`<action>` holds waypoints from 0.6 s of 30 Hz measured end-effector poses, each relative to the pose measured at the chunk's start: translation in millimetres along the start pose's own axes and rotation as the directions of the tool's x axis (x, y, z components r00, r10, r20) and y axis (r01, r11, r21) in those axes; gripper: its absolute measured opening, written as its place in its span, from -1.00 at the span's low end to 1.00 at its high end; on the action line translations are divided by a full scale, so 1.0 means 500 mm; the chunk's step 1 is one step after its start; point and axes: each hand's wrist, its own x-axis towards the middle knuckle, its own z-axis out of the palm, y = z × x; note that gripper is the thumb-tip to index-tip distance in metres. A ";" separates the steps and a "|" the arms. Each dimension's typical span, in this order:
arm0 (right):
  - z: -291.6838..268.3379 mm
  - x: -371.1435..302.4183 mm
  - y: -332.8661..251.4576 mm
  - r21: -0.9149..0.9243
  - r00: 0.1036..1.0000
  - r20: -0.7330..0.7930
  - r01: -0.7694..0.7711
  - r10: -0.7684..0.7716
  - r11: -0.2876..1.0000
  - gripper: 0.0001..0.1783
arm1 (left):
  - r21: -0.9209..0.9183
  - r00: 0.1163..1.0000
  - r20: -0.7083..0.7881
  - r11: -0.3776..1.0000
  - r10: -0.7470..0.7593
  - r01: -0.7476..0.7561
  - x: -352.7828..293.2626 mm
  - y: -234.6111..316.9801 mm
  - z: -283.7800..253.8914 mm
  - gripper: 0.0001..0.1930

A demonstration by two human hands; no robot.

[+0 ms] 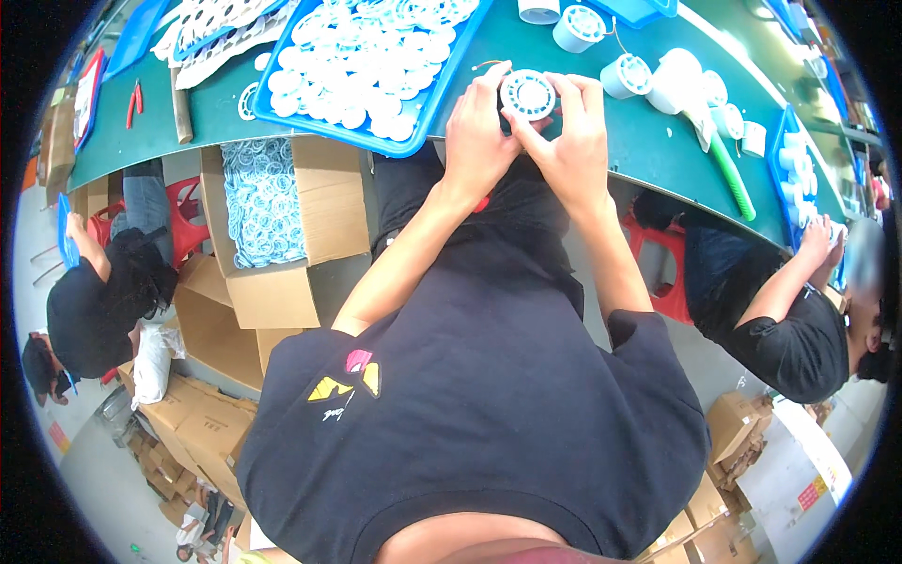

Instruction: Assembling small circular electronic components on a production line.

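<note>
My left hand (477, 132) and my right hand (575, 136) hold a round white housing (528, 95) between them, over the near edge of the green table. Its face has a ring of slots around a pale centre. Fingers and thumbs of both hands are wrapped round its sides, so its lower body is hidden. A thin wire sticks out beside my left fingers. Similar white housings with wires, one (580, 28) behind and another (627, 75) to the right, stand close to my right hand.
Left of my hands lies a blue tray (412, 147) heaped with white discs. Red pliers (135, 103) and a green-handled tool (733, 179) lie on the table (648, 150). Below is a cardboard box (334, 202) of light-blue rings (265, 202). People (103, 301) (780, 329) sit on either side.
</note>
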 end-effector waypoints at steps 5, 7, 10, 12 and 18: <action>0.013 -0.006 -0.008 0.200 0.980 -0.037 -0.185 0.196 0.962 -0.34 | 0.023 1.000 0.002 0.999 0.026 -0.026 0.000 -0.004 -0.001 -0.24; 0.019 -0.016 -0.008 0.202 0.976 -0.052 -0.195 0.210 0.960 -0.34 | 0.018 0.999 0.004 0.999 0.045 -0.045 0.000 -0.009 0.000 -0.26; 0.016 -0.018 -0.016 0.204 0.969 -0.078 -0.213 0.233 0.955 -0.36 | 0.026 0.998 -0.002 0.998 0.059 -0.059 0.001 -0.003 0.000 -0.30; 0.018 -0.015 -0.018 0.214 0.966 -0.080 -0.223 0.244 0.951 -0.37 | 0.038 0.999 0.008 0.998 0.044 -0.044 0.001 -0.004 -0.001 -0.32; 0.031 -0.017 -0.021 0.201 0.966 -0.095 -0.218 0.241 0.955 -0.36 | 0.045 0.999 -0.011 0.998 0.051 -0.050 -0.003 -0.009 0.005 -0.37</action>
